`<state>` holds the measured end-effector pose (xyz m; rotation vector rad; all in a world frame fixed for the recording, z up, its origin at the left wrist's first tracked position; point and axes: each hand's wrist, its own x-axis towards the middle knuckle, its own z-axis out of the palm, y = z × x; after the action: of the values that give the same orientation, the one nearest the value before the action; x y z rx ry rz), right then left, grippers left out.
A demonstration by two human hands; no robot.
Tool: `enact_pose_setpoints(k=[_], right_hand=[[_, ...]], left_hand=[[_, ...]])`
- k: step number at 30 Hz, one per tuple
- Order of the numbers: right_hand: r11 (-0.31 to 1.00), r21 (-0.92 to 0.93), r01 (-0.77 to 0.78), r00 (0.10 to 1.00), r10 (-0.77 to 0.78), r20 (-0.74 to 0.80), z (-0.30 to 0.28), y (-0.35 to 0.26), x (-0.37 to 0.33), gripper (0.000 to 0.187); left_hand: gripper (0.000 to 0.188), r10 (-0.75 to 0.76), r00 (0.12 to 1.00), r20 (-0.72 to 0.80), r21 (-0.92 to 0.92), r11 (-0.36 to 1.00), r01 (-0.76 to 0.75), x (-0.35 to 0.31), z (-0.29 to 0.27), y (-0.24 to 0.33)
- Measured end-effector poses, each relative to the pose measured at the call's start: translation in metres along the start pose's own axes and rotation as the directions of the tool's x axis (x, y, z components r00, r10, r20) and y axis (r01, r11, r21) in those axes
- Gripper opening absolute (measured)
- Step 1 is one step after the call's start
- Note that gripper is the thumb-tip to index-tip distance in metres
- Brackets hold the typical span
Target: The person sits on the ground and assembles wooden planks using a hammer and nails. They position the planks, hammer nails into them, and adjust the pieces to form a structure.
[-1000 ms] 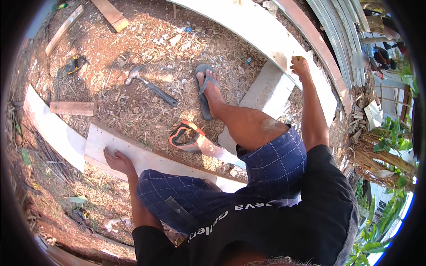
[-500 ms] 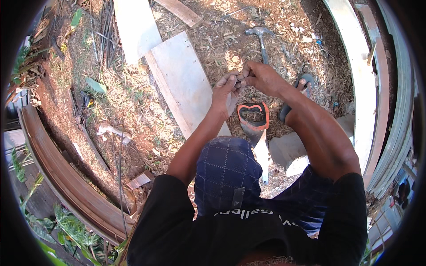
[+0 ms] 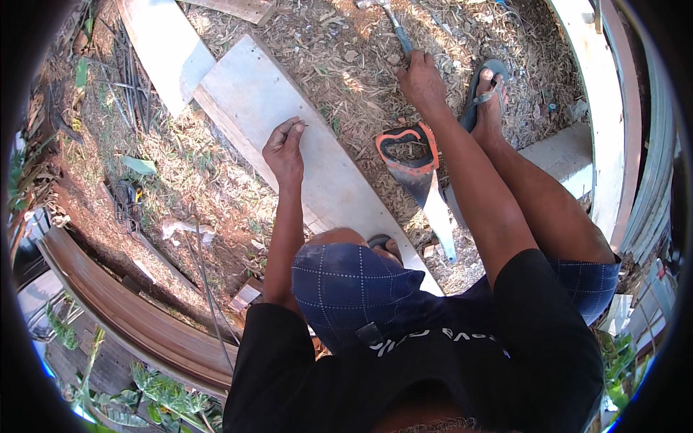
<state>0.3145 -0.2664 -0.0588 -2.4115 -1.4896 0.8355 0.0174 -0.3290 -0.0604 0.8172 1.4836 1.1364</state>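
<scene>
One nail-like piece (image 3: 305,125) is pinched in the left hand (image 3: 285,150) over the pale board (image 3: 336,184) left of centre, not yet in it, we judge, while the right hand (image 3: 423,83), grip unclear, meets the hammer (image 3: 401,34) at top centre.

1. A nail (image 3: 306,125), thin and dark, is sticking out from between the thumb and fingers of the left hand (image 3: 284,150), its tip pointing rightward above the board.
2. The board (image 3: 339,180), long, pale and flat, is lying slantwise from upper left to lower right; small dark spots are dotting its face and bare wood is showing along its left edge.
3. A hammer (image 3: 401,36) is lying with its dark handle's end at the right hand's (image 3: 424,85) fingertips, its metal head reaching the upper edge of view.
</scene>
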Motion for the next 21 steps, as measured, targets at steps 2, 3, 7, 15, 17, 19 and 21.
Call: enact_pose_setpoints(k=[2, 3, 7, 15, 17, 19, 21], right_hand=[[1.0, -0.009, -0.001, 1.0, 0.001, 0.005, 0.005, 0.003, 0.014, 0.043], [1.0, -0.02, 0.002, 0.999, -0.004, -0.054, 0.007, 0.006, 0.018, 0.045], [0.999, -0.036, 0.023, 0.998, -0.025, -0.057, 0.016, 0.018, 0.039, 0.054], [0.79, 0.601, -0.12, 0.954, -0.076, 0.289, -0.043, -0.019, -0.043, 0.046], [0.655, 0.73, -0.193, 0.943, -0.082, 0.323, -0.047, -0.029, -0.094, 0.043], [0.829, 0.557, -0.056, 0.944, -0.138, 0.299, -0.07, -0.05, -0.134, 0.044], [0.901, 0.411, 0.137, 0.945, -0.243, 0.219, -0.085, -0.071, -0.157, 0.045]], left_hand=[[0.023, 0.009, 0.999, 0.037, 0.064, 0.998, -0.011, 0.001, 0.005, 0.0], [0.022, 0.01, 0.998, 0.059, 0.077, 0.997, -0.014, -0.001, 0.009, -0.001], [0.02, 0.029, 0.994, 0.11, 0.137, 0.99, -0.044, 0.0, 0.002, -0.014], [0.014, 0.18, 0.966, 0.183, 0.335, 0.913, -0.234, -0.003, -0.001, -0.016], [0.012, 0.269, 0.944, 0.192, 0.375, 0.869, -0.324, -0.002, 0.001, -0.018], [0.011, 0.335, 0.917, 0.219, 0.43, 0.81, -0.398, 0.0, 0.0, -0.019], [0.01, 0.335, 0.921, 0.201, 0.429, 0.815, -0.39, -0.003, -0.002, -0.025]])
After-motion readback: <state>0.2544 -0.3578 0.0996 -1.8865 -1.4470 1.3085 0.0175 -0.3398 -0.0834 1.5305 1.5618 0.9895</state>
